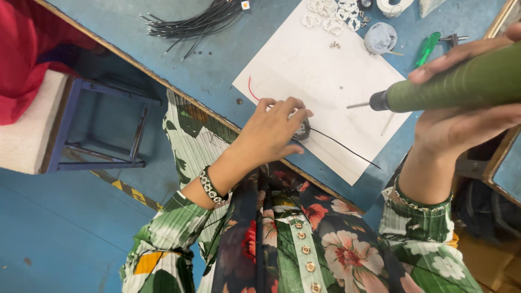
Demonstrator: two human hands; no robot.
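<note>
Pinning small round part (pixel 302 130) under left hand (pixel 271 133) fingertips | light, rigid, slippery-looking | right hand (pixel 461 116) wrapped tight around green driver (pixel 461 81)

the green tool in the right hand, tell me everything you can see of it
The green tool is a thick, matte olive-green cylinder that looks wrapped or coated, lying nearly level above the table. A dark collar at its left end holds a thin metal bit pointing left over the white sheet. The right hand grips it, fingers over the top. Its rear end runs out of frame. The bit tip hangs apart from the small round part under the left hand.
</note>
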